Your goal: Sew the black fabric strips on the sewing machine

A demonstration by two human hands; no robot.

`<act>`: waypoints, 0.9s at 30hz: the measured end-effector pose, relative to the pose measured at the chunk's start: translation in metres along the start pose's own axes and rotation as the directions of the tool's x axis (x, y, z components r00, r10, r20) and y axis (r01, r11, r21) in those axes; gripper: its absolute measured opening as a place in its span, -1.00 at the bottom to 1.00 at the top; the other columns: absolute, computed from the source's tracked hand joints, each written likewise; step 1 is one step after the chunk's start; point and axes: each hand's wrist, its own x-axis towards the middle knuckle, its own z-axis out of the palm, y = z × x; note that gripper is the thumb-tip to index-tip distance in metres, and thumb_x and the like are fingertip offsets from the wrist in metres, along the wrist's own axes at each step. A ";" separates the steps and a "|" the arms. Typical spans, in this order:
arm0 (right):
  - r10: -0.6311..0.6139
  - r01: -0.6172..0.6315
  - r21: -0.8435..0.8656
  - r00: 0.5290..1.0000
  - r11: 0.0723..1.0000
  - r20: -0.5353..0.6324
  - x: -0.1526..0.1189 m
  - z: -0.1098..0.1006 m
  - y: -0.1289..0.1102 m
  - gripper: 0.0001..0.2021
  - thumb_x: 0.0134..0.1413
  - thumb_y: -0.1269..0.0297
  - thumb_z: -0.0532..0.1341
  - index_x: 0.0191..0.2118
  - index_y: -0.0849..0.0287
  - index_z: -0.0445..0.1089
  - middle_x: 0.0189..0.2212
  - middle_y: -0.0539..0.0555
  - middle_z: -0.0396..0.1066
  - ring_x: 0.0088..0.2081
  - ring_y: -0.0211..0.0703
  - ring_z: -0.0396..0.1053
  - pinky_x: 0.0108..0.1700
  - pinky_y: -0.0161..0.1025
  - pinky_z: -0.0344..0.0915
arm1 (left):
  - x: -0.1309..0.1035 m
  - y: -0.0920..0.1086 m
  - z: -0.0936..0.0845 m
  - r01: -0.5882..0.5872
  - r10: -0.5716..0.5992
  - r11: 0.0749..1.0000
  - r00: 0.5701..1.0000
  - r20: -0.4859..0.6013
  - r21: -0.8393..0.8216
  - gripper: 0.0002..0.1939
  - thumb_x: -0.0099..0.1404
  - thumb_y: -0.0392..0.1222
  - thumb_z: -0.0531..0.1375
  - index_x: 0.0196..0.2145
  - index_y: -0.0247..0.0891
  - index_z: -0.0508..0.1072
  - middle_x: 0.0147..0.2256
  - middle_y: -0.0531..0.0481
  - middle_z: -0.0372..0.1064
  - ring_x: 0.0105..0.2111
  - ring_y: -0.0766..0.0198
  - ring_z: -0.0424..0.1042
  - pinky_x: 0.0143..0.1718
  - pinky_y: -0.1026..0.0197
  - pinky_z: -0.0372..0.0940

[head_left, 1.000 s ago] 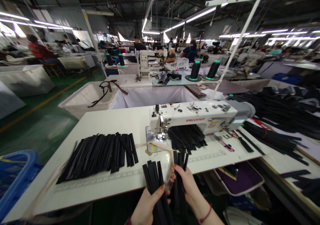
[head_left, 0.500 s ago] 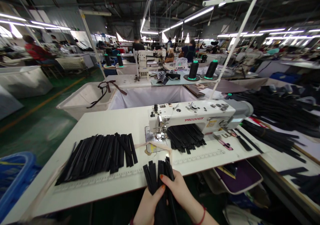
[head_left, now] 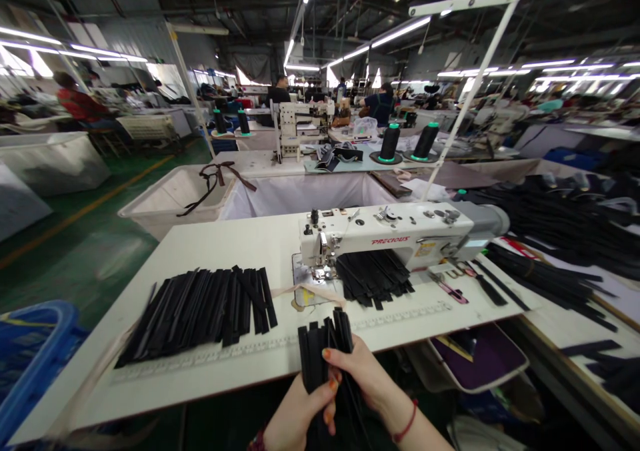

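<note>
Both hands are closed around a bundle of black fabric strips (head_left: 314, 354) at the table's front edge. My left hand (head_left: 300, 407) grips the left part of the bundle, thumb across the front. My right hand (head_left: 363, 374) wraps the right part, its thumb pressed on the strips and a red band at the wrist. Beyond the hands stands a white sewing machine (head_left: 390, 227), with a pile of black strips (head_left: 373, 274) under its arm. A wider row of black strips (head_left: 200, 307) lies to the left on the white table (head_left: 215, 237).
Pink-handled scissors (head_left: 453, 291) lie right of the machine. A blue basket (head_left: 40, 364) stands at the lower left, and a white bin (head_left: 170, 194) behind the table. More black pieces (head_left: 550, 217) are heaped at the right. Several people sit farther back.
The strips in my hands have drawn closer together, and both hands have shifted slightly right. My left fingers now show between the strips. The view has moved a little.
</note>
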 end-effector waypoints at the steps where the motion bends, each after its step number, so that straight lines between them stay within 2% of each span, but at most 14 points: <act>1: 0.008 -0.007 -0.030 0.999 1.000 0.042 -0.001 0.002 -0.001 -0.54 -0.33 0.02 0.52 -0.46 0.24 0.38 -0.73 -0.07 0.31 -0.67 -0.35 0.18 -0.59 -0.39 0.08 | 0.001 -0.002 -0.001 0.029 -0.030 0.999 0.999 0.037 0.028 -0.49 0.01 0.17 0.41 -0.31 -0.28 0.39 -0.66 0.16 0.23 -0.71 0.40 0.17 -0.68 0.30 0.20; 5: 0.030 -0.022 -0.076 0.993 0.997 0.110 -0.003 0.006 0.000 -0.60 -0.26 0.04 0.48 -0.53 0.24 0.35 -0.75 -0.06 0.32 -0.66 -0.34 0.21 -0.58 -0.39 0.07 | -0.002 0.002 -0.004 0.153 -0.154 0.988 0.980 0.123 0.014 -0.45 -0.07 0.12 0.44 -0.26 -0.25 0.35 -0.59 0.14 0.31 -0.72 0.37 0.24 -0.63 0.21 0.33; 10: -0.029 0.029 -0.050 0.999 0.998 0.015 -0.002 0.004 0.006 -0.63 -0.19 0.05 0.44 -0.58 0.23 0.36 -0.75 -0.06 0.31 -0.67 -0.34 0.19 -0.58 -0.38 0.07 | -0.011 0.012 0.003 0.148 -0.141 0.988 0.981 0.135 -0.040 -0.53 0.01 0.03 0.39 -0.23 -0.27 0.35 -0.47 0.08 0.39 -0.66 0.32 0.35 -0.56 0.16 0.37; 13: -0.087 0.085 -0.024 0.991 0.996 -0.097 0.000 0.001 0.010 -0.67 -0.28 0.13 0.48 -0.58 0.23 0.37 -0.74 -0.06 0.33 -0.67 -0.32 0.21 -0.59 -0.37 0.09 | -0.012 0.014 0.009 0.127 -0.125 0.991 0.991 0.055 -0.029 -0.57 0.04 0.03 0.39 -0.27 -0.30 0.38 -0.46 0.04 0.41 -0.63 0.28 0.39 -0.53 0.16 0.37; 17: -0.136 0.166 0.085 0.950 0.982 -0.281 0.005 -0.009 0.010 -0.67 -0.23 0.09 0.43 -0.40 0.24 0.47 -0.55 0.04 0.49 -0.52 -0.19 0.39 -0.48 -0.31 0.27 | -0.010 0.019 0.012 0.062 -0.079 0.988 0.990 -0.121 -0.141 -0.55 0.04 0.03 0.42 -0.23 -0.28 0.43 -0.34 -0.08 0.51 -0.36 0.12 0.51 -0.31 0.09 0.42; 19: -0.117 0.177 0.161 0.938 0.971 -0.327 0.009 -0.017 0.005 -0.61 -0.20 0.02 0.37 -0.32 0.25 0.48 -0.46 0.10 0.52 -0.42 -0.10 0.45 -0.40 -0.26 0.35 | -0.010 0.023 0.012 0.012 -0.038 0.984 0.989 -0.140 -0.180 -0.58 0.00 -0.01 0.44 -0.27 -0.26 0.44 -0.32 -0.07 0.52 -0.31 0.12 0.50 -0.25 0.10 0.40; 20: -0.099 0.172 0.198 0.937 0.965 -0.334 0.010 -0.021 0.001 -0.60 -0.20 0.00 0.35 -0.32 0.25 0.47 -0.48 0.10 0.51 -0.42 -0.09 0.45 -0.39 -0.24 0.36 | -0.009 0.025 0.011 -0.010 -0.017 0.982 0.990 -0.139 -0.189 -0.61 -0.01 -0.02 0.45 -0.31 -0.26 0.44 -0.33 -0.05 0.52 -0.31 0.14 0.49 -0.23 0.11 0.39; 22: -0.065 0.153 0.256 0.944 0.955 -0.322 0.012 -0.029 -0.008 -0.64 -0.22 0.00 0.36 -0.41 0.21 0.41 -0.60 0.01 0.40 -0.51 -0.16 0.40 -0.43 -0.26 0.36 | -0.008 0.027 0.009 -0.043 0.013 0.980 0.988 -0.151 -0.196 -0.63 -0.01 -0.03 0.46 -0.36 -0.25 0.44 -0.40 0.01 0.48 -0.34 0.19 0.46 -0.20 0.11 0.38; 24: -0.049 0.136 0.291 0.957 0.947 -0.288 0.012 -0.033 -0.018 -0.65 -0.27 0.04 0.41 -0.51 0.17 0.32 -0.69 -0.11 0.23 -0.61 -0.31 0.25 -0.53 -0.36 0.27 | -0.007 0.027 0.008 -0.056 0.022 0.980 0.984 -0.177 -0.192 -0.61 -0.01 0.00 0.46 -0.36 -0.25 0.43 -0.49 0.07 0.40 -0.40 0.25 0.41 -0.21 0.12 0.39; 26: -0.039 0.114 0.308 0.970 0.944 -0.241 0.009 -0.032 -0.021 -0.61 -0.32 0.09 0.46 -0.52 0.17 0.26 -0.69 -0.17 0.14 -0.67 -0.43 0.09 -0.62 -0.43 0.12 | -0.005 0.024 0.008 -0.037 0.008 0.986 0.984 -0.179 -0.163 -0.56 -0.02 0.06 0.45 -0.34 -0.25 0.41 -0.57 0.16 0.27 -0.54 0.36 0.27 -0.41 0.24 0.34; 27: -0.032 0.101 0.312 0.975 0.945 -0.219 0.006 -0.029 -0.019 -0.60 -0.33 0.12 0.48 -0.48 0.17 0.28 -0.69 -0.19 0.13 -0.68 -0.45 0.04 -0.65 -0.44 0.05 | -0.005 0.021 0.009 -0.004 -0.019 0.989 0.988 -0.152 -0.146 -0.54 -0.03 0.09 0.45 -0.34 -0.25 0.39 -0.59 0.19 0.21 -0.60 0.42 0.18 -0.53 0.31 0.25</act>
